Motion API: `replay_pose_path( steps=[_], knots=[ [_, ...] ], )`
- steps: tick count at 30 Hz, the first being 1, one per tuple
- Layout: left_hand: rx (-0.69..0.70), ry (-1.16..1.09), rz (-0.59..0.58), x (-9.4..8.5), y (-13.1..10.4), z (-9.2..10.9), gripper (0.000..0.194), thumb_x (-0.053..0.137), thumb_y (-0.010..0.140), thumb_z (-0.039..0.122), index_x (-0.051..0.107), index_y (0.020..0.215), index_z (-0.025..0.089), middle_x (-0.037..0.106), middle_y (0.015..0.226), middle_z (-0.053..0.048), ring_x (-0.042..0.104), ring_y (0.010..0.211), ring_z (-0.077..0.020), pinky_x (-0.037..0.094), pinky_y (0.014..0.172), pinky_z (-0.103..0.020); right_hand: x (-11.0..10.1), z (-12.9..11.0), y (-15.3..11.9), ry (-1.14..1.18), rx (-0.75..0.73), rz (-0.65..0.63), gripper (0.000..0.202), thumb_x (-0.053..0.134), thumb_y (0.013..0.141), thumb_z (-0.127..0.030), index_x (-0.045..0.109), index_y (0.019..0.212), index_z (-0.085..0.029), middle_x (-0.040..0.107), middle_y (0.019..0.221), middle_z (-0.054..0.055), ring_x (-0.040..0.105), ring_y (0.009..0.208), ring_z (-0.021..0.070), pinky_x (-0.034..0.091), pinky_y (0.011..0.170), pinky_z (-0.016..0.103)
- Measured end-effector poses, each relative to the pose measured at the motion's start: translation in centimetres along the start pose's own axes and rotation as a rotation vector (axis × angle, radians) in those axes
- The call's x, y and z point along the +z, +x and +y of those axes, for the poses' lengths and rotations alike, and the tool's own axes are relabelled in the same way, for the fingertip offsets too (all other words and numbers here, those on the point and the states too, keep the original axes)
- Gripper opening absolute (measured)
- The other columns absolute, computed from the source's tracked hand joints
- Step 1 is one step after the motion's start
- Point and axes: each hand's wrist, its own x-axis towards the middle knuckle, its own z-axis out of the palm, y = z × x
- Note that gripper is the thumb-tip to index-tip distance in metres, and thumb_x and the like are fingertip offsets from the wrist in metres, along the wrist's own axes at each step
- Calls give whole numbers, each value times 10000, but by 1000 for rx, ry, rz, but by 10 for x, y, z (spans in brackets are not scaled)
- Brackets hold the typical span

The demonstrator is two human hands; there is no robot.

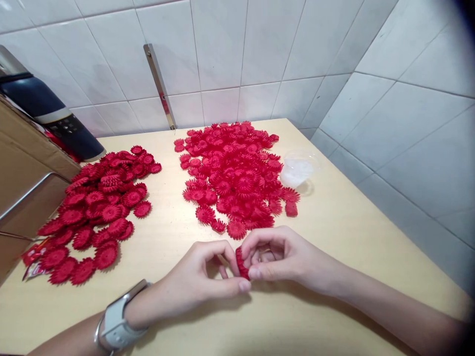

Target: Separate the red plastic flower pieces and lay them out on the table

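Between my two hands, low over the front of the table, a small red fringed disc [242, 263] stands on edge. My left hand [211, 269] pinches its left side with thumb and fingertips. From the other side, my right hand [276, 257] grips it the same way, fingers curled. Just beyond my hands lies a large heap of red fringed pieces [237, 173], brighter and looser looking. A second pile of darker red fringed discs [100, 207] spreads out to the left of my left hand.
A dark bottle [48, 109] leans at the far left by a cardboard box [33, 153]. A clear plastic cup or bag [297, 170] sits right of the heap. A metal strip [160, 86] rests against the tiled wall [218, 44]. A small wrapper [35, 269] lies by the left pile.
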Motion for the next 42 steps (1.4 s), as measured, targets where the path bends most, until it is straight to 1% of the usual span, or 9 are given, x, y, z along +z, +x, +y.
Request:
replay_pose_path(
  steps=[7,13,19,23,29,33,37,40,42],
  knots=[
    [20,28,17,0,3,0,97,601,743,165,513,712,139,512,677,23,444,643,-95,358,600,-220,8,1,-3,-171,-110,53,95,642,711,-134,608,799,-145,603,710,-6,507,616,84,400,565,199],
    [68,135,31,1,3,8,94,515,732,55,516,735,149,538,723,17,469,692,-113,379,656,-231,14,5,-6,-417,-274,158,201,537,716,-54,585,871,-173,596,681,-13,458,546,86,368,520,212],
    [43,166,54,1,2,8,106,476,743,59,543,757,140,577,756,-9,505,717,-133,398,676,-239,16,7,-8,-414,-327,153,279,497,694,-20,560,903,-194,553,661,-28,450,543,85,357,505,205],
    [36,197,95,1,2,7,81,471,778,103,536,751,143,575,728,-8,514,698,-133,399,664,-230,15,9,-9,-371,-310,148,345,487,671,9,542,930,-212,531,665,-39,440,557,85,356,517,204],
    [54,315,12,3,0,12,148,423,850,188,541,772,143,544,742,-10,500,704,-133,386,648,-221,15,11,-8,-359,-342,100,388,469,665,26,530,948,-233,517,675,-44,449,570,88,363,516,202],
    [59,366,-19,3,-2,16,233,376,875,176,502,681,150,509,708,12,476,676,-109,369,635,-201,15,10,-9,-422,-376,121,325,459,681,2,508,914,-219,504,657,-43,451,549,88,367,493,198],
    [71,330,-28,2,-4,16,227,391,856,134,472,645,158,479,677,33,455,655,-91,353,621,-182,14,12,-11,-674,-555,215,328,451,672,18,490,906,-209,483,627,-49,429,513,82,357,467,192],
    [57,385,-33,2,-4,14,214,402,847,132,450,642,165,443,658,40,417,620,-89,323,575,-190,12,15,-10,-877,-732,270,314,457,667,31,496,875,-201,530,639,-37,450,518,81,369,479,187],
    [52,426,-31,2,-5,14,227,397,852,145,414,627,168,421,647,41,397,608,-90,304,558,-197,9,15,-9,-964,-799,315,294,465,672,25,499,862,-198,549,644,-32,461,511,77,378,479,181]
  ],
)
